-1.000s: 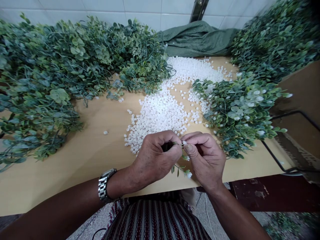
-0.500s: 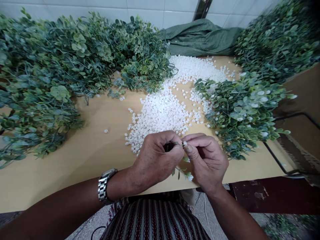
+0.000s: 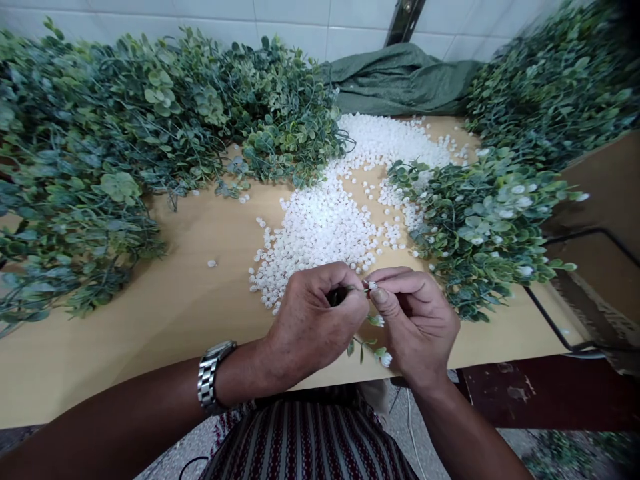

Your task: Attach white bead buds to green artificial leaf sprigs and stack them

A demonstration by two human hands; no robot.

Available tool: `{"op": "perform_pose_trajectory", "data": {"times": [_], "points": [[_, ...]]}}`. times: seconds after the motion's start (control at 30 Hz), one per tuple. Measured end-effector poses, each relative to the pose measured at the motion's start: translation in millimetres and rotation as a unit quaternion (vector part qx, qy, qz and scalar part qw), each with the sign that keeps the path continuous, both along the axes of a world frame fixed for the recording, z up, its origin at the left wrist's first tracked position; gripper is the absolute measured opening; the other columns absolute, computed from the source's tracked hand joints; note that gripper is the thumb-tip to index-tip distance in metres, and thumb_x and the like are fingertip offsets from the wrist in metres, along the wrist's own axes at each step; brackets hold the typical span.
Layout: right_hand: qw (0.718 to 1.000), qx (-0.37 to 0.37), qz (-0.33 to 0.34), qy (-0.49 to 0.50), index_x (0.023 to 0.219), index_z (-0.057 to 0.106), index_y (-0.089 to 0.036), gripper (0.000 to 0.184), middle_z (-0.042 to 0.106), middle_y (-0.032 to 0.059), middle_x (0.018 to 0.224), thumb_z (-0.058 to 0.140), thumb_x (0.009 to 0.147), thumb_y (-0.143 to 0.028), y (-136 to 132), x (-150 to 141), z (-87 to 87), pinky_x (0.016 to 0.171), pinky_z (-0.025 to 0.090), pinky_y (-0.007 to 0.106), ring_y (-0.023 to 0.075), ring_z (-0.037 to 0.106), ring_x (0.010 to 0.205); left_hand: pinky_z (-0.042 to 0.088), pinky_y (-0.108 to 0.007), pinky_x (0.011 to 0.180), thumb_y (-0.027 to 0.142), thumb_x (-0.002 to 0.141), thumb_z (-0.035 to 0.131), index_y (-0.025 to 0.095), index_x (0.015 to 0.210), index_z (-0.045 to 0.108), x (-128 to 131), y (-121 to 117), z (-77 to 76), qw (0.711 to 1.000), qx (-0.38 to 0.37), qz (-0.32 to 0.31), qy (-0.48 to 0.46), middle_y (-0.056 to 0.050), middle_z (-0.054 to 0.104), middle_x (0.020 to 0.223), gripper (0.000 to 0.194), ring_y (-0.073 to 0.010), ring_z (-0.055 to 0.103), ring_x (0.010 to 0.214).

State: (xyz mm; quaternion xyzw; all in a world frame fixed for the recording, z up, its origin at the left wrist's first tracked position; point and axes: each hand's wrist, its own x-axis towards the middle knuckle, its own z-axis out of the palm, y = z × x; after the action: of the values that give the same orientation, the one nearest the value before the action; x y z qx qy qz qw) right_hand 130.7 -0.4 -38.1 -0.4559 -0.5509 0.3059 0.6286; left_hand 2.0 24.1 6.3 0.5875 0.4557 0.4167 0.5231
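Note:
My left hand (image 3: 317, 327), with a metal watch (image 3: 213, 377) on its wrist, is closed on a thin green artificial plant stem (image 3: 369, 343). Part of the stem hides behind the fingers, and white buds on its lower twigs hang below the hand. Between thumb and forefinger my right hand (image 3: 420, 323) pinches a small white bud (image 3: 373, 285) at a twig's tip, close against my left fingertips. Whether the bud sits fully on the twig I cannot tell. Beyond both hands spreads a heap of loose white buds (image 3: 320, 227).
Artificial greenery (image 3: 165, 107) is piled along the left and back of the table (image 3: 200, 313). At right lies a bunch of white-budded sprigs (image 3: 480, 227), beside a cardboard box (image 3: 600, 220) and a black metal frame (image 3: 550, 323). A green cloth (image 3: 400, 80) lies against the tiled wall.
Both hands keep nearly the same place and grip. The hanging twigs with white buds have shifted slightly right and show a bit more below my left hand.

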Motion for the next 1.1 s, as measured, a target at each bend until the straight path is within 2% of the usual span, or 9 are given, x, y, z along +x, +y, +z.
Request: {"op": "perform_pose_trajectory", "data": {"times": [0.17, 0.3, 0.53, 1.1], "points": [[0.992, -0.062, 0.065, 0.090, 0.080, 0.063, -0.023, 0.005, 0.066, 0.0007, 0.081, 0.065, 0.083, -0.020, 3.2, 5.2, -3.0, 0.067, 0.050, 0.025, 0.0132, 0.061, 0.077, 0.030, -0.018, 0.045, 0.006, 0.066, 0.047, 0.015, 0.051, 0.053, 2.9, 1.0, 1.4, 1.000, -0.002, -0.007, -0.001, 0.006, 0.046, 0.049, 0.018, -0.0057, 0.036, 0.048], [0.987, -0.073, 0.083, 0.118, 0.079, 0.064, -0.023, 0.006, 0.066, -0.0005, 0.082, 0.065, 0.083, -0.018, 4.4, 6.7, -4.4, 0.069, 0.048, 0.022, 0.0111, 0.060, 0.077, 0.029, -0.018, 0.045, 0.006, 0.065, 0.047, 0.014, 0.051, 0.054, 4.2, 1.9, 2.1, 1.000, 0.009, -0.008, -0.008, 0.006, 0.045, 0.049, 0.018, -0.0052, 0.036, 0.048], [0.989, -0.056, 0.080, 0.115, 0.079, 0.065, -0.022, 0.008, 0.065, -0.0015, 0.082, 0.064, 0.084, -0.015, 3.8, 5.2, -3.6, 0.069, 0.048, 0.019, 0.0092, 0.060, 0.077, 0.029, -0.016, 0.044, 0.005, 0.065, 0.046, 0.013, 0.052, 0.054, 4.2, 2.8, 0.7, 1.000, 0.008, -0.006, 0.001, 0.007, 0.043, 0.049, 0.017, -0.0042, 0.035, 0.048], [0.994, -0.031, 0.068, 0.086, 0.081, 0.065, -0.022, 0.011, 0.066, -0.0008, 0.081, 0.063, 0.083, -0.011, 4.0, 5.0, -5.7, 0.070, 0.050, 0.022, 0.0104, 0.062, 0.077, 0.032, -0.017, 0.047, 0.009, 0.065, 0.046, 0.013, 0.053, 0.056, 5.3, 5.8, -1.4, 1.000, 0.014, -0.014, 0.018, 0.005, 0.048, 0.050, 0.016, -0.0047, 0.039, 0.049]]}}
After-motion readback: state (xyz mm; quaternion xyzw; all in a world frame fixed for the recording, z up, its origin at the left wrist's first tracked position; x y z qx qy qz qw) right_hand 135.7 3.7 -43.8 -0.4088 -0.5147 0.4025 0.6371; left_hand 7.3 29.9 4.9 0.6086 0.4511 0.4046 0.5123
